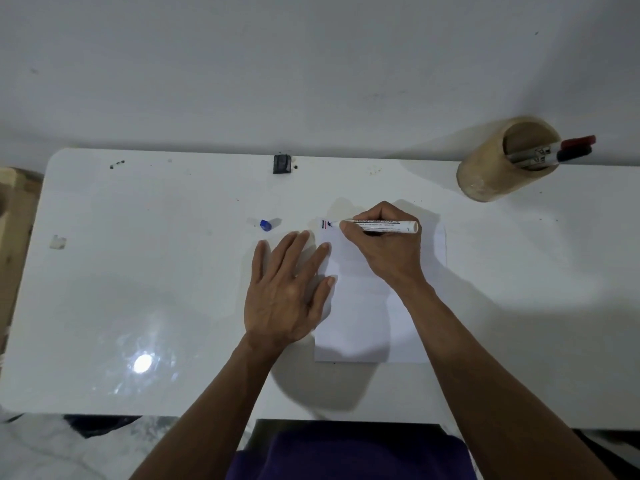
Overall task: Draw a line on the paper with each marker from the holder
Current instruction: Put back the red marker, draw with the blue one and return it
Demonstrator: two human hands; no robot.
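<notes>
A white sheet of paper (360, 306) lies on the white table (156, 271). My right hand (384, 244) grips a white-barrelled marker (381, 225), its tip touching the paper's top left corner beside short dark and red lines (325, 224). My left hand (287, 289) rests flat with fingers spread, pressing down the paper's left edge. The marker's blue cap (265, 224) lies on the table left of the paper. A wooden cylindrical holder (498, 168) at the back right holds two markers, one with a red cap (577, 141) and one with a black cap (573, 154).
A small black clip-like object (282, 163) sits at the table's far edge. A small whitish scrap (57, 241) lies at the left. A lamp glare (142, 363) shines on the near left surface. The wall stands directly behind the table.
</notes>
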